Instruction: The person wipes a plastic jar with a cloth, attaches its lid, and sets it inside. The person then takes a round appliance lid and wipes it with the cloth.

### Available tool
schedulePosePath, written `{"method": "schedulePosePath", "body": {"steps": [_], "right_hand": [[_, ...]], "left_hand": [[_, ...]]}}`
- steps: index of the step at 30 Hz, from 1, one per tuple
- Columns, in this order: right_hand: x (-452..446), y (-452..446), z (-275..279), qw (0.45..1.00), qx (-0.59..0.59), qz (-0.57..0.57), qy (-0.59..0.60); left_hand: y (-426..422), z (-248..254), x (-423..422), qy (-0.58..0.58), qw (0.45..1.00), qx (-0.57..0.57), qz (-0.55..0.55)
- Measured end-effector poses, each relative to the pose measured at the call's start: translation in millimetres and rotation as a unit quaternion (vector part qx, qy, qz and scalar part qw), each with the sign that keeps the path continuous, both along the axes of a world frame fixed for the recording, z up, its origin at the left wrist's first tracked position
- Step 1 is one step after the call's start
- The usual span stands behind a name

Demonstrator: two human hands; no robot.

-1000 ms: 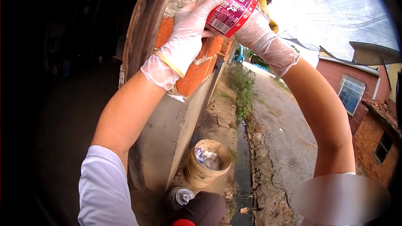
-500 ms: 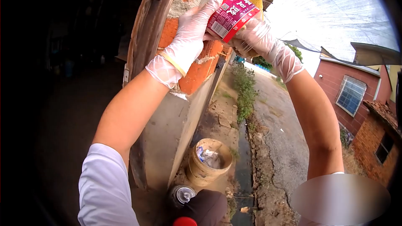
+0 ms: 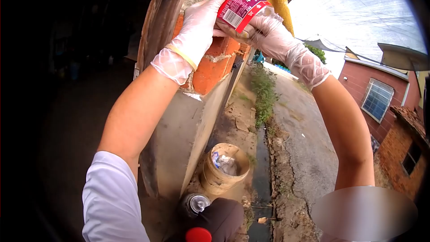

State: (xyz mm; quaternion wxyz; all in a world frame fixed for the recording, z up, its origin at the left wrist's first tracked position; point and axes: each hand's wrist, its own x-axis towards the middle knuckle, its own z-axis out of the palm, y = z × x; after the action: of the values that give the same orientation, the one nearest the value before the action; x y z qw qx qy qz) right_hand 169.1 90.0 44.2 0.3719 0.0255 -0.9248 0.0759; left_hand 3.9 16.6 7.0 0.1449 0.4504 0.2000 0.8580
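Note:
A clear plastic jar with a pink and red printed label is held up high, tilted, at the top middle of the view. My left hand, in a thin translucent glove with a yellow band at the wrist, grips its left end, thumb on top. At the jar's right end is my right hand, gloved the same way, its fingers curled around the jar and against the label's lower edge. The hands hide much of the jar's underside.
Below stands a dirty tan bucket with crumpled waste inside. A clear container and a round red lid-like object are near my leg. A brick wall corner is close behind; a narrow ditch runs alongside the paved lane.
The jar has turned in my hands, so less of the label's lettering shows. My right hand's fingers have shifted along its right end. The view has moved slightly.

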Motion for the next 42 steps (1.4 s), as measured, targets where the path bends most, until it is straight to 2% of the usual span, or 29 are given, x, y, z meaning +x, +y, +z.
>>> {"method": "schedulePosePath", "body": {"steps": [3,4,7,9,12,13,15,16,19,23,24,26,27,28,29,31,32,34,37,39,40,41,42], "right_hand": [[6.9,20.4,-0.8,0.987,-0.134,0.077,-0.052],[14.7,20.9,5.1,0.99,-0.087,0.082,-0.072],[30.6,8.2,15.1,0.95,-0.258,0.148,-0.094],[28.5,13.6,17.1,0.924,-0.299,0.235,-0.044],[36.9,4.6,10.3,0.942,-0.254,0.187,-0.113],[36.8,6.7,8.6,0.961,-0.199,0.12,-0.151],[23.4,8.4,-4.8,0.991,0.003,0.093,-0.097],[24.7,6.0,-5.3,0.992,0.066,0.022,-0.11],[18.8,10.9,-9.5,0.949,0.311,-0.026,-0.048],[11.2,13.7,-5.3,0.953,0.276,-0.111,-0.059],[3.3,18.0,-7.1,0.925,0.378,-0.014,0.03],[10.2,15.8,-2.1,0.993,0.098,-0.055,-0.022],[12.7,14.5,-0.2,0.999,-0.005,0.016,-0.049],[15.2,13.3,1.6,0.986,-0.119,0.087,-0.071],[17.6,12.1,3.5,0.959,-0.227,0.145,-0.087],[21.6,5.3,2.3,0.962,-0.241,0.1,-0.082],[18.7,-0.6,-1.2,0.964,-0.232,0.112,-0.062],[9.6,-11.9,-6.7,0.967,-0.212,0.137,-0.023],[6.3,-8.0,-1.2,0.951,-0.263,0.141,-0.08],[10.1,-23.0,-2.2,0.963,-0.224,0.122,-0.092],[15.7,-28.4,0.3,0.973,-0.199,0.05,-0.107],[18.1,-30.5,1.3,0.977,-0.173,-0.022,-0.121],[11.2,-14.7,-1.8,0.994,-0.012,0.002,-0.107]], "left_hand": [[-4.4,-1.8,-1.2,0.005,1.0,0.004,-0.007],[-7.7,-1.8,1.9,0.005,1.0,0.004,-0.003],[-12.5,1.2,4.8,-0.012,1.0,-0.006,-0.011],[-19.1,4.1,7.6,0.015,0.999,0.026,-0.031],[-16.6,7.0,5.2,0.019,0.998,0.024,-0.059],[-15.7,8.2,3.8,0.013,0.998,0.016,-0.067],[-18.3,7.6,7.9,0.037,0.999,-0.006,-0.034],[-20.0,6.0,11.8,0.049,0.998,-0.018,-0.018],[-19.7,0.0,17.2,0.055,0.997,-0.051,-0.022],[-6.7,1.5,8.9,0.072,0.996,-0.026,-0.044],[-14.5,2.0,10.7,0.085,0.994,-0.047,-0.043],[-24.8,1.4,10.2,0.056,0.996,-0.035,-0.063],[-29.2,-0.3,8.7,0.041,0.996,-0.029,-0.072],[-26.4,-7.9,2.5,0.098,0.994,0.024,-0.042],[-23.5,-12.5,2.2,0.089,0.996,-0.026,-0.01],[-19.2,-19.8,5.6,0.074,0.988,-0.123,0.051],[-17.2,-24.2,8.1,0.046,0.992,-0.11,-0.027],[-9.7,-22.4,6.4,0.072,0.994,-0.063,-0.055],[-16.0,-12.5,32.7,0.053,0.993,0.053,-0.094],[-16.6,-2.5,39.4,0.079,0.984,0.099,-0.125],[-4.1,2.0,37.3,0.075,0.983,0.147,-0.075],[-1.8,4.0,33.9,0.058,0.988,0.115,-0.084],[-1.0,4.6,31.5,0.041,0.991,0.082,-0.093]]}}
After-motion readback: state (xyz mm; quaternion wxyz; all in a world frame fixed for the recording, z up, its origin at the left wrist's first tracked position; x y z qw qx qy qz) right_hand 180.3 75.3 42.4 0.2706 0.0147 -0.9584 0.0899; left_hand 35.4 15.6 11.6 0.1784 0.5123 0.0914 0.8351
